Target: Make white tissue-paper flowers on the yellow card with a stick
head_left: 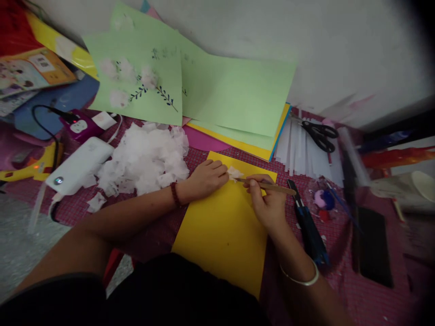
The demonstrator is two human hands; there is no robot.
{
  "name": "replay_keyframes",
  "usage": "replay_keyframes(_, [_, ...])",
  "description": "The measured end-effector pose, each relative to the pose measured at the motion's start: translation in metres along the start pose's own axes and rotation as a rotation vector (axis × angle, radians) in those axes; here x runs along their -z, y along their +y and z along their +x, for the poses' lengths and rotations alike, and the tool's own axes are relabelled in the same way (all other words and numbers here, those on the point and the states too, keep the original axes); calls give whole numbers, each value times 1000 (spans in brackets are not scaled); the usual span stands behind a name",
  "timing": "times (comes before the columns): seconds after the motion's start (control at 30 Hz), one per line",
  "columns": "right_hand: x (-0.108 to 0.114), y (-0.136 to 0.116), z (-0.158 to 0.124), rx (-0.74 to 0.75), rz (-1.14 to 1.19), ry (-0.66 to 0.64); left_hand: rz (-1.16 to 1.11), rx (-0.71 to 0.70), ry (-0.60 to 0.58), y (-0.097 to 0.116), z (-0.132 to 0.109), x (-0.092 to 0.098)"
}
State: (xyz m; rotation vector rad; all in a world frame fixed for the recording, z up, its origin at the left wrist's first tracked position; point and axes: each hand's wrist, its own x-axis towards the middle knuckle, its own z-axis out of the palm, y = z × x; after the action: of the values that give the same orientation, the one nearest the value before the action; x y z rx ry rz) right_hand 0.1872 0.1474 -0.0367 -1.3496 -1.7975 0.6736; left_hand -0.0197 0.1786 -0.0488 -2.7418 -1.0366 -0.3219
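A sheet of yellow paper (224, 231) lies in front of me, with a small piece of crumpled white tissue paper (234, 172) near its far edge. My left hand (209, 179) rests on the sheet with bent fingers drawn together, their tips beside the tissue; anything between them is hidden. A flat wooden stick (277, 187) is gripped between the thumb and fingers of my right hand (268, 199), its narrow end pointing left at the tissue. To the left spreads a heap of white tissue squares (146, 156).
Green sheets (234, 90) with tissue flowers lean on the wall. Scissors (321, 134) lie on white strips (299, 151); a utility knife (307, 226) is right of the yellow sheet. Leftward are a power bank (81, 165), glue gun (37, 167) and purple box (79, 124). A dark phone (375, 246) lies right.
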Motion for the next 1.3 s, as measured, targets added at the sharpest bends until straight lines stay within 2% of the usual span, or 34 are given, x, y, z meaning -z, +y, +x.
replay_keyframes(0.43, [-3, 5, 2, 96, -152, -22, -153, 125, 57, 4, -1, -4])
replay_keyframes(0.73, [-2, 1, 6, 157, -280, -53, -194, 147, 10, 3, -4, -3])
replay_keyframes(0.87, [-4, 0, 6, 140, -308, -72, -205, 155, -9, 4, -4, -1])
replay_keyframes(1.0, [-2, 2, 5, 47, -109, -23, -351, 244, -11, 1, -3, -1])
replay_keyframes(1.1, [3, 4, 6, -112, 207, 162, -655, 453, 51, -12, 1, 9])
replay_keyframes(1.2, [5, 6, 5, -258, 488, 253, -877, 606, 88, -32, 4, 35])
replay_keyframes(1.3, [1, 9, 1, -387, 627, 218, -889, 630, 41, -51, -2, 69])
